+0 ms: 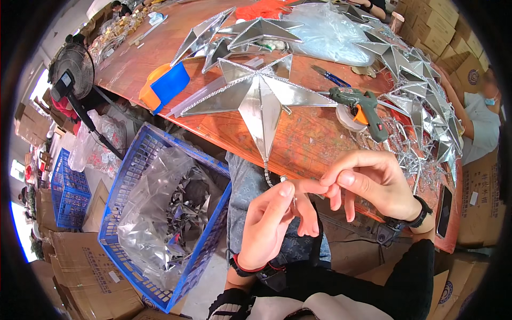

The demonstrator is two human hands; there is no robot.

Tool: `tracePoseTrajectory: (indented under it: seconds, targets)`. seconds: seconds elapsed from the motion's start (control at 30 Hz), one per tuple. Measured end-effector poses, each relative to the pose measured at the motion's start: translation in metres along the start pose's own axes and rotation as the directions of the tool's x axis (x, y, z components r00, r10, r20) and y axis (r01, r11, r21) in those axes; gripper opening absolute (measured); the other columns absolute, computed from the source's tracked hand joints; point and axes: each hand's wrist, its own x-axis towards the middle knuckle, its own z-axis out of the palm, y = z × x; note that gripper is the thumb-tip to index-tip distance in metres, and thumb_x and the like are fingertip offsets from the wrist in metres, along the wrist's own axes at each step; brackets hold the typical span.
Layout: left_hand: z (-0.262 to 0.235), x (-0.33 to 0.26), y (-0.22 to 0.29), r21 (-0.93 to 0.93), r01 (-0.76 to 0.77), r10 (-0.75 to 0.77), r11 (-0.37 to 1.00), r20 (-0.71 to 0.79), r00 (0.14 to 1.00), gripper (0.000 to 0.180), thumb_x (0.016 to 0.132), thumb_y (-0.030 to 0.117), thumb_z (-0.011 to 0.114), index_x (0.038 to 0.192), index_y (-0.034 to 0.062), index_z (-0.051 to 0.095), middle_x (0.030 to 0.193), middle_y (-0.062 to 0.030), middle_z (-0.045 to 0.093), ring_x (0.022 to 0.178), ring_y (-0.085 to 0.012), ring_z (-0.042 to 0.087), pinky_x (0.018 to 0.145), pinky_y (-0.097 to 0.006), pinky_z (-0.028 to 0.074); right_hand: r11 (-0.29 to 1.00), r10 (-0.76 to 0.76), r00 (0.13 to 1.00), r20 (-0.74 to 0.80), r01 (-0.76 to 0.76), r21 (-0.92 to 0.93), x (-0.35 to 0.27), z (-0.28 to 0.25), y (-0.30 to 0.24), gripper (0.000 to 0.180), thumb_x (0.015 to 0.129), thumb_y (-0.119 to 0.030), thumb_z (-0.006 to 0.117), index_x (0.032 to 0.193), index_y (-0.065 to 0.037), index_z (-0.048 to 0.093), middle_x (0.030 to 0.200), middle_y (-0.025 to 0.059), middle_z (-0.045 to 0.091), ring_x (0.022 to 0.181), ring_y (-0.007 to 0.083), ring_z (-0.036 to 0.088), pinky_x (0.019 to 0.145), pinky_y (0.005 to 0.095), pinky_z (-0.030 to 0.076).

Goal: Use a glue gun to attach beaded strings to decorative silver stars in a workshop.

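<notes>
In front of me a silver star (pixel 260 98) lies on the wooden table, its lower point toward me and some edges lined with beaded trim. A silver beaded strand (pixel 268 173) runs from that point to my left hand (pixel 272 221), whose thumb and index finger are closed on its end. My right hand (pixel 373 184) is closed in a pinch beside the left fingertips; whatever it holds is too small to make out. A green glue gun (pixel 360 104) with an orange trigger rests to the star's right, over a white spool (pixel 349 120).
A blue crate (pixel 141 154) holding shiny pieces in clear plastic stands at left. More silver stars (pixel 261 32) lie at the back and right. Blue-handled cutters (pixel 333 78), tangled silver strands (pixel 392 149), a phone (pixel 444 210), an orange-and-blue holder (pixel 165 88) and a fan (pixel 72 72) surround me.
</notes>
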Motion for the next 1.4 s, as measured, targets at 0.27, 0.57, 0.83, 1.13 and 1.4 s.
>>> tracePoseTrajectory:
  seconds: [0.27,0.57,0.83,1.13,1.4]
  targets:
    - [0.002,-0.003,0.001,-0.006,-0.043,0.042,0.999,-0.048,0.998,0.048,0.099,0.032,0.028,0.109,-0.0074,0.054,0.067,-0.0107,0.059,0.059,-0.0133,0.055,0.054,-0.023,0.039,0.999,0.044,0.999,0.003,-0.044,-0.01,0.004,-0.001,0.002,0.024,0.094,-0.015,0.05,0.109,0.001,0.059,0.097,0.0099,0.062,0.08,0.0136,0.061,0.058,0.0241,0.052]
    - [0.002,0.0,0.005,0.053,0.067,-0.058,0.996,-0.152,0.987,0.049,0.1,0.031,0.028,0.113,-0.0103,0.051,0.047,-0.0017,0.047,0.038,-0.0056,0.037,0.038,-0.019,0.025,0.996,0.037,0.999,0.006,-0.037,0.083,0.005,-0.005,0.003,0.025,0.093,-0.017,0.051,0.108,0.0,0.06,0.096,0.0101,0.062,0.077,0.0121,0.059,0.061,0.0244,0.051]
    - [0.005,0.003,0.006,-0.059,0.102,-0.109,0.993,-0.128,0.986,0.048,0.099,0.032,0.031,0.119,-0.0078,0.05,0.043,0.0029,0.039,0.034,-0.0027,0.029,0.036,-0.018,0.019,0.556,-0.519,0.843,0.14,0.457,-0.694,0.008,0.002,0.021,0.032,0.074,0.004,0.066,0.105,-0.006,0.064,0.091,0.008,0.056,0.076,0.0182,0.056,0.064,0.0262,0.045]
    - [0.003,0.002,-0.001,-0.135,0.185,-0.194,0.973,-0.056,0.979,0.042,0.099,0.035,0.033,0.108,-0.002,0.052,0.043,0.0021,0.04,0.032,-0.0036,0.03,0.035,-0.019,0.019,0.265,-0.54,0.799,0.264,0.459,-0.848,0.008,0.002,0.022,0.027,0.068,-0.006,0.071,0.094,-0.01,0.069,0.085,0.0027,0.049,0.074,0.0172,0.052,0.057,0.0261,0.042]
    - [0.003,0.004,0.0,-0.085,0.212,-0.213,0.974,-0.003,0.977,0.045,0.099,0.036,0.032,0.116,-0.0016,0.049,0.045,0.002,0.041,0.034,-0.0035,0.032,0.034,-0.019,0.019,0.181,-0.596,0.747,0.296,0.484,-0.856,0.009,0.004,0.026,0.028,0.063,-0.007,0.072,0.091,-0.01,0.068,0.083,0.003,0.049,0.07,0.0182,0.052,0.056,0.0266,0.043]
